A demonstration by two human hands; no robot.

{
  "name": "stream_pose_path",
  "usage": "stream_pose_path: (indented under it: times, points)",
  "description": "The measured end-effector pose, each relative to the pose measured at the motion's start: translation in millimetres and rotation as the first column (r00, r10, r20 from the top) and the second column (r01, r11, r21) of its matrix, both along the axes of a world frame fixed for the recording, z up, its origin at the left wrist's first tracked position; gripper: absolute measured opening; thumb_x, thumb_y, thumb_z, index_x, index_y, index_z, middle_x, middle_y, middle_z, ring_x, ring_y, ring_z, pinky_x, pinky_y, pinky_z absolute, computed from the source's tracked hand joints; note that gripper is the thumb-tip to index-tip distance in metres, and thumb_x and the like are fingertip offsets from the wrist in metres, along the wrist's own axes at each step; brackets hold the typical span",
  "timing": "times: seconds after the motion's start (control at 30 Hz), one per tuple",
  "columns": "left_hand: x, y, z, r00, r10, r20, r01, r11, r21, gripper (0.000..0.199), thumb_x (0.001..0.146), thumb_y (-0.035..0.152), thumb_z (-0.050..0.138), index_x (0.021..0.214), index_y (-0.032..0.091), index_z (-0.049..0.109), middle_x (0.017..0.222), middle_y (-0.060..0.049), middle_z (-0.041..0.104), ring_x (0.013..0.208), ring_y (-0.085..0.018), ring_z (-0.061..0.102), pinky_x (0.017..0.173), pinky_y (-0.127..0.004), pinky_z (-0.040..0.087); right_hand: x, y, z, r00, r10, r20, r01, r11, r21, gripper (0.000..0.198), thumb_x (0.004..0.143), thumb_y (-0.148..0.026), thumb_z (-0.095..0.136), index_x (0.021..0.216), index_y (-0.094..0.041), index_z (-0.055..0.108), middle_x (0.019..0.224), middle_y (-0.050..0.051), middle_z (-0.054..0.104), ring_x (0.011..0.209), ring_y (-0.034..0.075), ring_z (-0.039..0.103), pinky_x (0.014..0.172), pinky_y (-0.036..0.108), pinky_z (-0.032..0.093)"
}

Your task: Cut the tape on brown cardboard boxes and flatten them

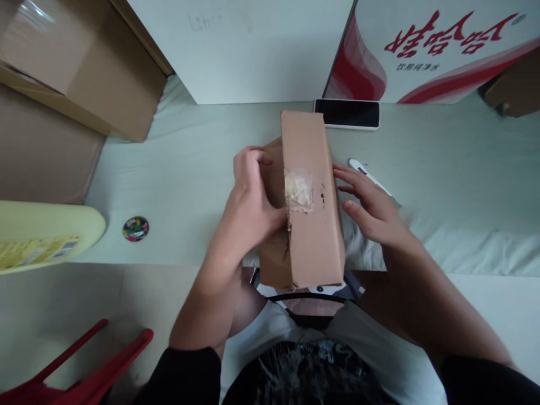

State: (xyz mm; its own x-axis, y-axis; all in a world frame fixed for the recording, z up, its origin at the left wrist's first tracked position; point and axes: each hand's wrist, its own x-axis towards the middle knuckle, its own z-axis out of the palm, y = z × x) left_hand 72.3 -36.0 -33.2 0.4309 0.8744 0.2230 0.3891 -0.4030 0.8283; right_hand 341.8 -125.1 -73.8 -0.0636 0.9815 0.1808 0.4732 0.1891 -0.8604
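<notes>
A brown cardboard box (314, 242) stands in front of me at the bed's near edge, with torn tape and ragged cardboard along its left edge. My left hand (255, 197) grips the box's left side, its thumb at the torn edge and its fingers bent over the cardboard. Against the right side rest the fingertips of my right hand (371, 208), with the fingers apart and nothing held. Just beyond that hand lies a white utility knife (369, 175). Whatever the box contains is hidden.
A phone-like device with a dark screen (348, 114) lies behind the box. White cartons (270, 56) line the back, and large brown boxes (113, 79) stand at left. A round colourful badge (135, 229) and a pale yellow bottle (46, 219) are also left, above a red chair-like frame (113, 360).
</notes>
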Motion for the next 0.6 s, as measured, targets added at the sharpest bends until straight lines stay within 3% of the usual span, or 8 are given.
stream_pose_path:
  times: [0.1,0.2,0.3,0.37,0.47,0.53,0.6]
  points:
    - [-6,-1,5.2,0.998,-0.05,0.048,0.054,0.995,-0.088,0.07,0.075,0.044,0.091,0.127,0.031,0.045,0.147,-0.011,0.053,0.114,-0.027,0.064,0.085,-0.038,0.06,2,0,1,0.997,-0.035,-0.073,0.034,0.999,-0.015,0.048,0.104,-0.062,0.055,0.142,-0.036,0.068,0.159,0.008,0.061,0.147,0.032,0.06,0.113,0.055,0.06]
    - [-17,6,19.9,0.99,-0.044,0.136,0.077,0.966,-0.246,0.051,0.078,0.035,0.083,0.119,0.029,0.054,0.137,-0.006,0.061,0.102,-0.023,0.065,0.074,-0.033,0.056,3,2,-5,0.97,-0.158,-0.185,0.147,0.987,-0.071,0.046,0.103,-0.066,0.053,0.132,-0.035,0.071,0.152,0.008,0.066,0.144,0.03,0.062,0.11,0.05,0.062]
    - [-26,11,38.9,0.99,0.095,0.103,-0.045,0.913,-0.406,0.012,0.085,0.027,0.072,0.09,0.022,0.064,0.088,-0.002,0.065,0.075,-0.018,0.057,0.062,-0.029,0.044,4,6,-15,0.906,-0.31,-0.29,0.262,0.946,-0.192,0.044,0.099,-0.067,0.058,0.123,-0.032,0.073,0.142,0.007,0.07,0.127,0.027,0.072,0.098,0.044,0.067]
    - [-29,14,45.7,0.969,0.23,0.092,-0.158,0.86,-0.486,0.018,0.087,0.023,0.068,0.071,0.019,0.061,0.063,0.001,0.052,0.059,-0.014,0.044,0.053,-0.028,0.032,6,11,-22,0.83,-0.425,-0.361,0.343,0.9,-0.269,0.039,0.096,-0.062,0.064,0.117,-0.031,0.073,0.135,0.006,0.072,0.103,0.021,0.077,0.08,0.036,0.069]
    - [-31,21,39.7,0.872,0.436,0.222,-0.246,0.784,-0.57,0.018,0.083,0.02,0.071,0.066,0.018,0.065,0.056,0.003,0.05,0.053,-0.011,0.04,0.05,-0.026,0.026,11,17,-27,0.702,-0.551,-0.451,0.369,0.823,-0.432,0.034,0.091,-0.059,0.067,0.109,-0.029,0.071,0.112,0.004,0.075,0.073,0.015,0.073,0.054,0.026,0.06]
    - [-31,28,28.7,0.776,0.509,0.373,-0.246,0.789,-0.563,0.011,0.079,0.022,0.073,0.07,0.017,0.07,0.063,0.001,0.06,0.057,-0.012,0.048,0.053,-0.027,0.034,15,18,-28,0.681,-0.556,-0.477,0.283,0.8,-0.529,0.037,0.09,-0.061,0.065,0.101,-0.026,0.069,0.095,0.005,0.076,0.067,0.016,0.072,0.048,0.025,0.057]
    - [-31,34,18.2,0.681,0.522,0.514,-0.21,0.812,-0.545,0.009,0.076,0.026,0.075,0.071,0.02,0.071,0.07,0.001,0.066,0.067,-0.016,0.057,0.06,-0.03,0.045,14,18,-27,0.711,-0.503,-0.491,0.191,0.81,-0.555,0.043,0.088,-0.067,0.065,0.093,-0.024,0.068,0.088,0.007,0.076,0.069,0.019,0.074,0.052,0.028,0.059]
